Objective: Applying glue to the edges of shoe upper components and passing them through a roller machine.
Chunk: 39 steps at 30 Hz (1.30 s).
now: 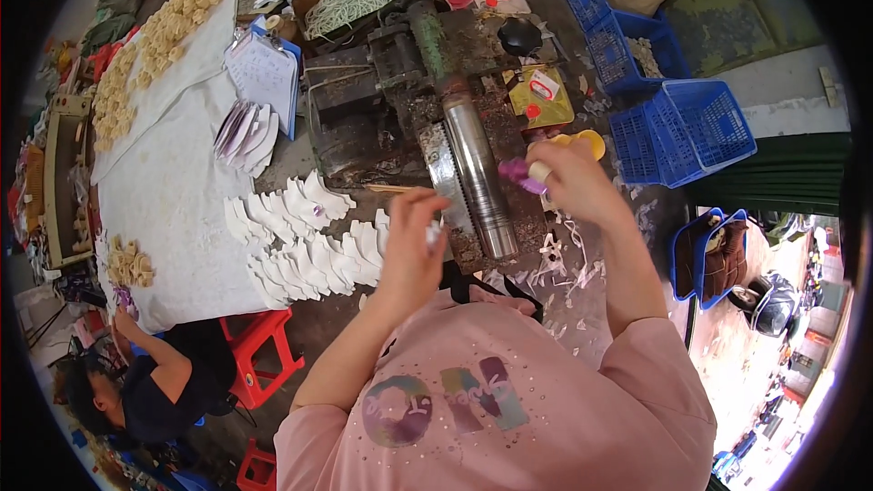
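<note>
My left hand [411, 250] is just left of the machine's metal roller [475, 173], its fingers half bent and apart from the thumb. Something small and whitish shows at the thumb; whether it is a wrap or a loose bit, I cannot tell. Right of the roller, my right hand [582, 184] closes on a purple, soft-looking piece [521, 175] whose kind is unclear. A pale band shows at its fingers. A toothed metal strip [447, 177] lies along the roller's left side. Two rows of curved white pieces [305, 250] lie on the table beside my left hand.
Past the white pieces are a clipboard [264, 68] and a fanned white stack [247, 136]. Cream pieces [182, 23] cover part of a white cloth [177, 200]. A yellow can [538, 98] and blue crates [682, 132] stand right. Another person [136, 386] sits lower left, near a red stool [259, 359].
</note>
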{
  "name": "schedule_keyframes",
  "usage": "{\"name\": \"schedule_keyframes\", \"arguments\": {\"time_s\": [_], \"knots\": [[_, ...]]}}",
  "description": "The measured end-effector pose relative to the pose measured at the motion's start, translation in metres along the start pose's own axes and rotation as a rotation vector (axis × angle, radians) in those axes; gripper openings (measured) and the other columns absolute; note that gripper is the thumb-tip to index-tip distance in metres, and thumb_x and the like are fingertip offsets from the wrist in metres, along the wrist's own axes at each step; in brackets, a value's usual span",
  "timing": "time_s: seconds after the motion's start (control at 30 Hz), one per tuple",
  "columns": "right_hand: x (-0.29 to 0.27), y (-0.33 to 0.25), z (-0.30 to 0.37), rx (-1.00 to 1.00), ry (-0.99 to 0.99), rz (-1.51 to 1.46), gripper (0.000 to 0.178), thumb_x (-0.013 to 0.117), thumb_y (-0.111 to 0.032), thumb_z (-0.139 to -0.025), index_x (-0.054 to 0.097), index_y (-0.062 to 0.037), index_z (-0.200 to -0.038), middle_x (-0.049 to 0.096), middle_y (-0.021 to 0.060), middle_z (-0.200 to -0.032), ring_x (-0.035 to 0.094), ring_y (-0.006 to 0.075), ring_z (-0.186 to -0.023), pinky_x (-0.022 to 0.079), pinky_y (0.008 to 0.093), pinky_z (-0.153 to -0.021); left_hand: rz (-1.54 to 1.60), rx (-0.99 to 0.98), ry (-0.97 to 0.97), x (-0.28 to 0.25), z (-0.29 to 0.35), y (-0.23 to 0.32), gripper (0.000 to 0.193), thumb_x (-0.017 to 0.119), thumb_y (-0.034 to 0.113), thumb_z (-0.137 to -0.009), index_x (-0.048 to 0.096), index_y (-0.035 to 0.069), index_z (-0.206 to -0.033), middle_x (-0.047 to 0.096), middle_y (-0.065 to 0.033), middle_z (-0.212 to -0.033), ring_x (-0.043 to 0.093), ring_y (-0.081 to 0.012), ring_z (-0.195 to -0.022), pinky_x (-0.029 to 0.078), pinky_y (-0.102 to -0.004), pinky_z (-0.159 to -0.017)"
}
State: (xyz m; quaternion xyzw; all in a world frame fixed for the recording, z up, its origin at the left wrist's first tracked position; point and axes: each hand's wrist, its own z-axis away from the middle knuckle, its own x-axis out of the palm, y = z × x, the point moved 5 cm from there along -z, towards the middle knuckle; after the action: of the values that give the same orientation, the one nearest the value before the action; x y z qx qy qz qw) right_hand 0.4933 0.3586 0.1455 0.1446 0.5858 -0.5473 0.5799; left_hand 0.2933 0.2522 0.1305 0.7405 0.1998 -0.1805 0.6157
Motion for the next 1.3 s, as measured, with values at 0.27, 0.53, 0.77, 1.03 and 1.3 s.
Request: {"name": "schedule_keyframes", "arguments": {"time_s": [0.27, 0.53, 0.77, 1.03, 1.3], "knots": [[0.005, -0.017, 0.0, -0.082, 0.374, -0.241, 0.022, 0.059, -0.004, -0.077, 0.061, -0.0049, -0.099, 0.062, 0.0115, -0.088, 0.058, 0.0264, -0.086, 0.043, 0.0354, -0.077, 0.114, -0.149, -0.047, 0.007, 0.003, 0.005, 0.036, 0.055, -0.006, -0.078, 0.053, 0.004, -0.113, 0.045, -0.0147, -0.117, 0.05, -0.0339, -0.106, 0.043, -0.0372, -0.086], [0.001, -0.052, 0.008, -0.014, 0.474, -0.498, 0.022, 0.058, 0.0, -0.081, 0.059, -0.0026, -0.103, 0.059, 0.0056, -0.087, 0.056, 0.0134, -0.081, 0.044, 0.0245, -0.075, 0.118, -0.228, 0.228, -0.094, 0.034, -0.086, 0.039, 0.05, -0.015, -0.07, 0.059, 0.005, -0.102, 0.052, -0.013, -0.106, 0.051, -0.0285, -0.105, 0.038, -0.0351, -0.094], [0.081, -0.189, -0.015, -0.462, 0.21, -0.32, 0.033, 0.058, 0.006, -0.069, 0.061, -0.0062, -0.099, 0.055, 0.0089, -0.094, 0.052, 0.028, -0.092, 0.041, 0.0374, -0.081, -0.811, -0.186, 0.12, -0.167, 0.068, -0.205, 0.038, 0.053, -0.009, -0.066, 0.059, 0.0, -0.102, 0.052, -0.009, -0.111, 0.051, -0.0297, -0.092, 0.044, -0.039, -0.076], [0.222, -0.194, -0.081, -0.343, 0.037, -0.098, 0.036, 0.056, 0.002, -0.07, 0.064, -0.0101, -0.103, 0.051, 0.009, -0.094, 0.046, 0.0264, -0.098, 0.036, 0.0414, -0.08, -0.441, -0.179, -0.206, -0.112, 0.099, -0.237, 0.04, 0.051, -0.014, -0.064, 0.061, 0.004, -0.099, 0.05, -0.0128, -0.111, 0.052, -0.0334, -0.1, 0.044, -0.0414, -0.083], [0.272, -0.197, -0.128, -0.292, -0.128, 0.139, 0.025, 0.054, -0.011, -0.078, 0.065, -0.0134, -0.101, 0.05, 0.011, -0.1, 0.043, 0.027, -0.105, 0.031, 0.0419, -0.088, -0.172, -0.427, -0.149, -0.135, 0.079, -0.249, 0.039, 0.047, -0.014, -0.071, 0.058, 0.001, -0.105, 0.053, -0.017, -0.105, 0.057, -0.0351, -0.092, 0.046, -0.0391, -0.082]]}}
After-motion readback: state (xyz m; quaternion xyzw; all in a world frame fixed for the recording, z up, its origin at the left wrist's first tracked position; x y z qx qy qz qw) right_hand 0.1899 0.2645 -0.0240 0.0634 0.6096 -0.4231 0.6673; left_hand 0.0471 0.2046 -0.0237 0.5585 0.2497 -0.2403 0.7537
